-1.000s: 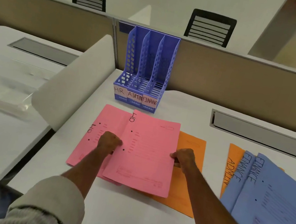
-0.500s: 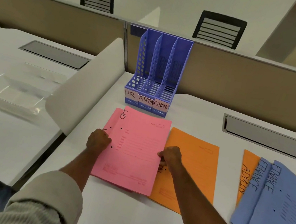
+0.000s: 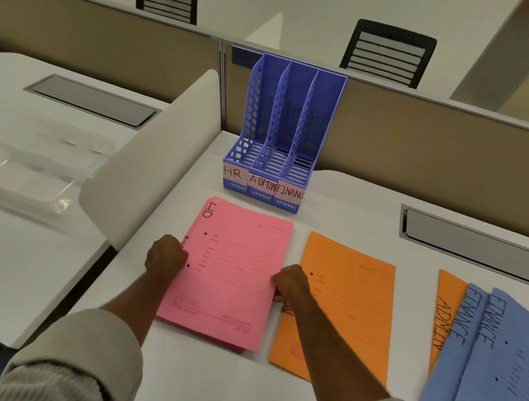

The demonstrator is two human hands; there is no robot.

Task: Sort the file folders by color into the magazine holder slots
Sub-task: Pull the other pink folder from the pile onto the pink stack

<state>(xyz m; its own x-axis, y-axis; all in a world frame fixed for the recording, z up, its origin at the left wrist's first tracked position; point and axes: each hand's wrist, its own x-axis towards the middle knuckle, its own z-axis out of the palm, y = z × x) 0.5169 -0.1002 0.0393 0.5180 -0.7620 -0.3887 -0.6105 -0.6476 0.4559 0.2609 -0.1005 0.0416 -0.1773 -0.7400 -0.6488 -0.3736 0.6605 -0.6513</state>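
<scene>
STEP: squaring the pink folders (image 3: 230, 274) flat on the tabletop (image 3: 225, 395) | HANDS: our left hand (image 3: 166, 255) and right hand (image 3: 291, 284) curl closed on the stack's side edges | NEXT: lift together, stand upright, slide into the HR slot of the magazine holder (image 3: 284, 134) (leftmost, all slots look empty)

Office, desk partitions (image 3: 439, 138), mesh chairs (image 3: 388, 55), white desks (image 3: 341, 209)

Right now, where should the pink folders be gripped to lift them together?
Grip the pink folders at their two long side edges, mid-length, where the left hand and right hand already sit. The stack lies flat and squared, so pinching both sides should keep it aligned.
</scene>
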